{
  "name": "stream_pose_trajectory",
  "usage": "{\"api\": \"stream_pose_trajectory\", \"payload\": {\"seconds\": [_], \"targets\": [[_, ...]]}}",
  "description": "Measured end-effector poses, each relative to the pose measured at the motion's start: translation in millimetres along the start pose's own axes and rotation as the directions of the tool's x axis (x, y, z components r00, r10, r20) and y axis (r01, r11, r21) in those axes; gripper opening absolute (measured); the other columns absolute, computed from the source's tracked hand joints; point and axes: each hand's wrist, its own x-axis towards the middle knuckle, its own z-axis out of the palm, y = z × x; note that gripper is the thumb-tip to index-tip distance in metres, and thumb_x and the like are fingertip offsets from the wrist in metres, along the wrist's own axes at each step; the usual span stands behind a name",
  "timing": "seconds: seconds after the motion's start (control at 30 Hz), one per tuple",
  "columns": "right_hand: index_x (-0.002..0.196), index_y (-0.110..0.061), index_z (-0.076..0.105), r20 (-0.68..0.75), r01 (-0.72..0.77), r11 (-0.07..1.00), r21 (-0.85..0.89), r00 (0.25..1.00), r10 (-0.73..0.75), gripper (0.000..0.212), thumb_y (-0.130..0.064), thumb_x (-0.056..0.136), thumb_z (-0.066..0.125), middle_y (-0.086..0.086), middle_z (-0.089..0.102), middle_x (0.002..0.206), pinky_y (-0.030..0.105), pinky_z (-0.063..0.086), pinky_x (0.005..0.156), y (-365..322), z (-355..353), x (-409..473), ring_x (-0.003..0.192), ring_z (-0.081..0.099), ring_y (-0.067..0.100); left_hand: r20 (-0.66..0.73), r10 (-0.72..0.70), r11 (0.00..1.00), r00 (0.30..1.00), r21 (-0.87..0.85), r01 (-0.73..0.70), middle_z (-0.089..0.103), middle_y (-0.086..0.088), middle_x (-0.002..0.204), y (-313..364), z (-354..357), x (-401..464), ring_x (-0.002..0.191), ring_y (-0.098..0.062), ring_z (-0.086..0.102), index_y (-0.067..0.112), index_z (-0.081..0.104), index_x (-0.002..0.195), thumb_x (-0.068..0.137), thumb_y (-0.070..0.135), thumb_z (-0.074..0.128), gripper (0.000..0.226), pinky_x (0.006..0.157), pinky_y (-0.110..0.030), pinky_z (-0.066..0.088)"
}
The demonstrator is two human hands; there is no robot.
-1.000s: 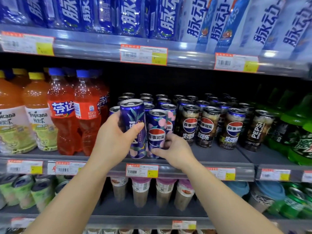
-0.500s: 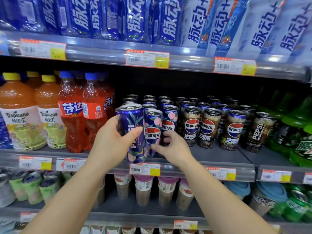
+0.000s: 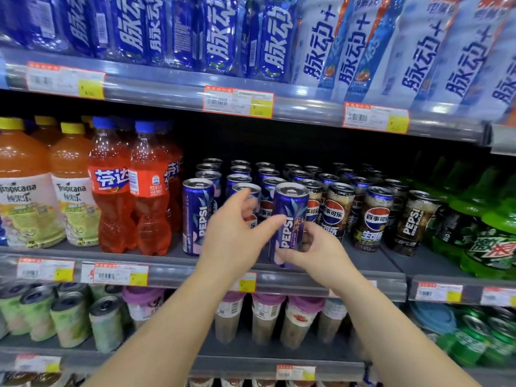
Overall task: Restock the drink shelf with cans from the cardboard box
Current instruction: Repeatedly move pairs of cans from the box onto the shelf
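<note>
right hand (image 3: 315, 251): grips purple can (image 3: 289, 219) low, upright at shelf (image 3: 321, 280) front edge | left hand (image 3: 237, 233): fingers spread, thumb on that can, fingertips at the can behind | second purple can (image 3: 196, 216): stands left, beside red bottles (image 3: 134, 191)

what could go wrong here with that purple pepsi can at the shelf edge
1. The purple Pepsi can stands at the very front lip of the shelf; a nudge could tip it off.
2. The left hand reaches among tightly packed cans and might topple a row.
3. The right hand grips the can only low down, so it may tilt.
</note>
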Motion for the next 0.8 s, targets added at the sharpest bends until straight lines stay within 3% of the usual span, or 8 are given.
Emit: {"api": "stream_pose_trajectory", "payload": {"seconds": [0.1,0.2,0.3,0.43,0.5,0.6,0.7,0.8], "targets": [[0.097,-0.033,0.062,-0.011,-0.055,0.998,-0.004,0.998,0.055,0.038,-0.030,0.064,0.082,-0.009,0.073,0.096,0.039,0.055,0.088,6.3,7.0,16.1,0.092,0.068,0.013,-0.081,-0.013,1.000,0.997,0.026,0.015,0.062,0.011,0.116,-14.8,-21.3,-1.0,0.106,-0.005,0.060,0.018,0.046,0.139,0.080,0.033,0.074,0.067,0.082,-0.013,0.044],[0.091,-0.033,0.060,-0.005,-0.075,0.997,0.008,0.997,0.075,0.035,-0.017,0.068,0.083,-0.010,0.071,0.097,0.037,0.055,0.089,11.3,16.9,29.5,0.094,0.066,0.013,-0.104,-0.043,0.998,0.994,0.050,0.049,0.064,0.008,0.118,-28.7,-35.3,-2.3,0.105,-0.004,0.060,0.018,0.049,0.136,0.082,0.030,0.072,0.060,0.072,-0.007,0.041],[0.093,-0.034,0.058,-0.009,-0.082,0.996,0.018,0.997,0.083,0.039,-0.016,0.068,0.084,-0.011,0.069,0.099,0.039,0.054,0.092,16.3,22.5,36.1,0.096,0.066,0.012,-0.115,-0.045,0.995,0.992,0.086,0.055,0.065,0.004,0.120,-38.4,-43.9,-6.3,0.105,-0.007,0.061,0.017,0.050,0.135,0.083,0.027,0.072,0.057,0.077,-0.009,0.041],[0.117,-0.027,0.055,-0.024,-0.135,0.990,0.026,0.990,0.136,0.057,-0.024,0.070,0.086,-0.005,0.067,0.114,0.040,0.052,0.096,19.7,24.4,34.0,0.101,0.064,0.012,-0.096,-0.073,0.988,0.993,0.131,0.085,0.064,0.002,0.123,-43.9,-47.2,-16.4,0.106,-0.008,0.060,0.016,0.049,0.136,0.083,0.026,0.072,0.059,0.086,-0.016,0.043],[0.124,-0.021,0.053,-0.134,-0.116,0.993,0.006,0.984,0.116,0.062,-0.029,0.072,0.085,-0.005,0.063,0.114,0.036,0.049,0.095,14.4,26.0,24.8,0.103,0.060,0.013,-0.094,-0.086,0.987,0.992,0.131,0.098,0.064,0.002,0.122,-45.9,-47.8,-21.0,0.106,-0.008,0.060,0.015,0.049,0.136,0.082,0.025,0.073,0.060,0.087,-0.017,0.043],[0.120,-0.017,0.054,-0.364,-0.028,0.994,-0.103,0.931,-0.012,0.052,-0.035,0.078,0.078,-0.005,0.057,0.111,0.031,0.046,0.090,0.3,33.0,4.7,0.102,0.056,0.014,-0.105,-0.081,0.985,0.991,0.142,0.095,0.064,0.005,0.118,-50.1,-52.8,-25.5,0.103,-0.005,0.060,0.016,0.051,0.135,0.082,0.026,0.074,0.059,0.083,-0.010,0.042],[0.117,-0.018,0.057,-0.282,0.045,0.984,-0.175,0.955,-0.093,0.040,-0.033,0.084,0.072,-0.005,0.059,0.109,0.027,0.044,0.084,-13.2,52.1,-16.9,0.096,0.054,0.010,-0.097,-0.073,0.983,0.993,0.161,0.088,0.063,0.003,0.115,-53.5,-61.7,-30.4,0.101,-0.007,0.060,0.014,0.051,0.134,0.082,0.026,0.073,0.057,0.086,-0.014,0.045],[0.124,-0.020,0.056,-0.103,0.095,0.945,-0.313,0.986,-0.134,0.040,-0.033,0.087,0.068,-0.003,0.059,0.117,0.023,0.038,0.086,-21.2,78.8,-32.4,0.106,0.053,0.012,-0.040,-0.074,0.969,0.996,0.233,0.081,0.061,0.012,0.107,-60.3,-77.4,-36.5,0.102,-0.005,0.056,0.015,0.051,0.134,0.083,0.028,0.071,0.056,0.088,-0.020,0.040]]}}
